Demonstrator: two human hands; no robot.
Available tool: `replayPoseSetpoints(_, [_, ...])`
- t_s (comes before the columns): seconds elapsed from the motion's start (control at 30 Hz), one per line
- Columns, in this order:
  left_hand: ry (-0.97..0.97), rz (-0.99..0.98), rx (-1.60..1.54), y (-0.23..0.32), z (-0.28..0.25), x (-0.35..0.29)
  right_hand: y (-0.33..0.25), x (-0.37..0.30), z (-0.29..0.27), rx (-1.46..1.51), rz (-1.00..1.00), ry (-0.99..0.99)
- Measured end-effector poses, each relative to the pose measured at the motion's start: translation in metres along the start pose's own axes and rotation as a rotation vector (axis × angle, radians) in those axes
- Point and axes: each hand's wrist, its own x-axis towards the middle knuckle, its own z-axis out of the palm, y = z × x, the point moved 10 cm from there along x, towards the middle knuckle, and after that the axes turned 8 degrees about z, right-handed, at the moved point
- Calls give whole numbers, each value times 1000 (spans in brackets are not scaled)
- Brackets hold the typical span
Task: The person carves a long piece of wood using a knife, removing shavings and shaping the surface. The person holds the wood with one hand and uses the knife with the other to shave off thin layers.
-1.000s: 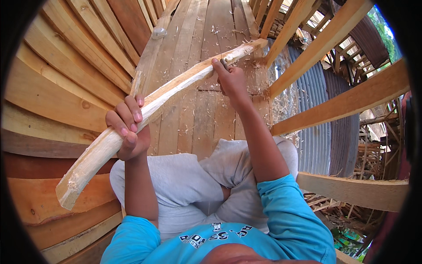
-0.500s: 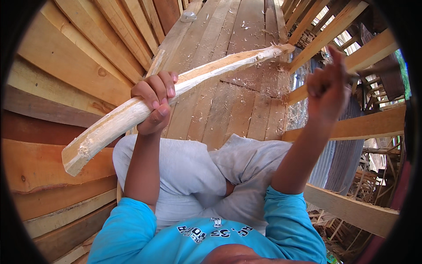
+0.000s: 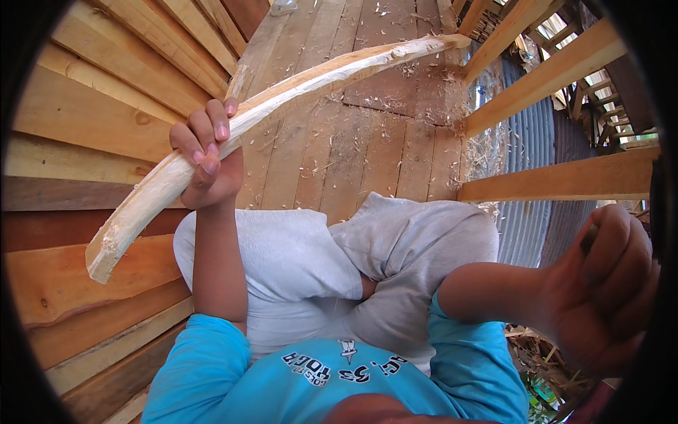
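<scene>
A long, slightly curved piece of pale wood (image 3: 304, 88) with rough, pared faces slants from the lower left up to the far right. My left hand (image 3: 205, 155) is wrapped round it towards its near end. The far tip lies by the upright slats. At the right edge of the view, raised and drawn back, my right hand (image 3: 607, 275) is closed in a fist. A small dark end, perhaps of a handle, shows by its thumb; whatever else it holds is hidden.
Wood shavings lie scattered over the plank floor (image 3: 332, 162). Stacked boards (image 3: 92, 113) form a wall on my left. On the right stand a slatted wooden railing (image 3: 558, 180) and corrugated metal sheet (image 3: 526, 226). A clear container (image 3: 283, 7) sits at the far end. My legs are crossed in front.
My right hand has swung back from beside the wood's far end to the right edge, lower and nearer. The left hand and the wood appear shifted up and left in the view.
</scene>
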Motion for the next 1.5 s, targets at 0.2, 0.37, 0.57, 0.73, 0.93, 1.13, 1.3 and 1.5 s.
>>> replayPoseSetpoints(0.2, [37,-6,7,1,-5,1,-10,-11,-19,-283,47,158])
replayPoseSetpoints(0.37, [30,-6,22,5,-6,1,-14,-25,-34,-205,81,194])
replayPoseSetpoints(0.57, [50,-22,50,2,-6,-6,-16,-17,-16,-284,90,92])
replayPoseSetpoints(0.73, [20,10,-27,-1,-4,0,-18,-7,-15,-314,-9,233])
replayPoseSetpoints(0.93, [122,-6,-64,1,-21,-4,115,17,-49,-269,512,327])
replayPoseSetpoints(1.13, [261,-20,-156,-11,-35,-3,273,-34,-92,-1000,864,171])
replayPoseSetpoints(1.3, [226,1,-156,-8,-29,-8,308,-52,-36,-1398,806,-102])
replayPoseSetpoints(1.5, [293,-45,-132,-7,-37,-7,316,-66,0,-1091,850,-329])
